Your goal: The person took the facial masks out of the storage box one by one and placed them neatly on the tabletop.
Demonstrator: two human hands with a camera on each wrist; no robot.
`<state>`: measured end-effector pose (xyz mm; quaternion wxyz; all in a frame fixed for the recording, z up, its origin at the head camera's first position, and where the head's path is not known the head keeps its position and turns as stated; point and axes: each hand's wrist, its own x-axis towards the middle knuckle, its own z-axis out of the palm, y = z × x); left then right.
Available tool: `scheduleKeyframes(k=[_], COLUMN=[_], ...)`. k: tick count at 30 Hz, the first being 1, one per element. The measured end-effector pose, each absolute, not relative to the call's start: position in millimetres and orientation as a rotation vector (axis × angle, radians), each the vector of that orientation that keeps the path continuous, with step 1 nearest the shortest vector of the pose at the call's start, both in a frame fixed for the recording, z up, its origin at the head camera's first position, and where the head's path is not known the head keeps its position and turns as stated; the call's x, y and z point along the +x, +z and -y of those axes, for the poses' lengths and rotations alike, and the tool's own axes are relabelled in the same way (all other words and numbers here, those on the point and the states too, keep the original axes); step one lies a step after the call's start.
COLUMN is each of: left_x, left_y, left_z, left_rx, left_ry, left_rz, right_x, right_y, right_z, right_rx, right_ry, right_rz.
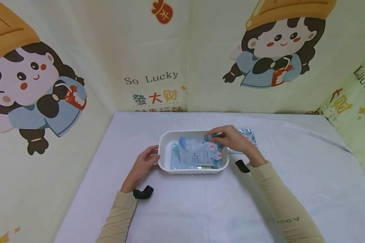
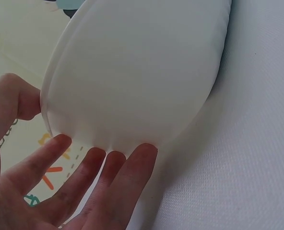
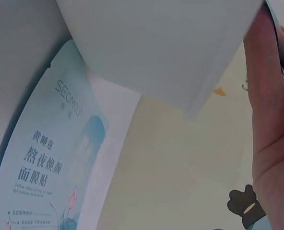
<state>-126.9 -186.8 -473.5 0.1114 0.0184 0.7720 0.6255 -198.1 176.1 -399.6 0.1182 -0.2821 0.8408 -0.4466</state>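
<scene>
A white tray [image 1: 197, 171] sits on the table, and its outer wall [image 2: 137, 67] fills much of the left wrist view. My left hand [image 1: 144, 163] is at the tray's left end, with relaxed fingertips [image 2: 144, 155] resting against the outer wall and the thumb at the rim. Over the tray, my right hand [image 1: 231, 136] pinches a blue sheet mask packet [image 1: 197, 153] with pink flowers by its upper right corner. Beneath it another packet [image 1: 174, 162] lies in the tray, mostly covered. In the right wrist view, only a thin edge of the held packet shows between the fingers.
Right of the tray lies another sheet mask packet [image 1: 247, 133], its printed front [image 3: 41, 158] seen from close by in the right wrist view. White cloth [image 1: 182, 209] covers the table. A patterned curtain [image 1: 207, 67] hangs behind it.
</scene>
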Motion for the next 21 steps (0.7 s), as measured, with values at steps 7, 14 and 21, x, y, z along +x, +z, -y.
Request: scheduleKeyframes(k=[7, 14, 21], left_x=[-125, -124, -124], left_y=[-471, -469, -469], left_z=[187, 187, 187], left_rx=[0.025, 0.043, 0.059], left_ry=[1.833, 1.852, 1.851], left_rz=[-2.256, -2.236, -2.238], right_x=[-196, -196, -197], right_y=[-395, -389, -383], right_z=[-183, -191, -200], right_rx=[-0.774, -0.760, -0.752], right_ry=[-1.316, -1.344, -1.364], right_rz=[-2.512, -2.543, -2.571])
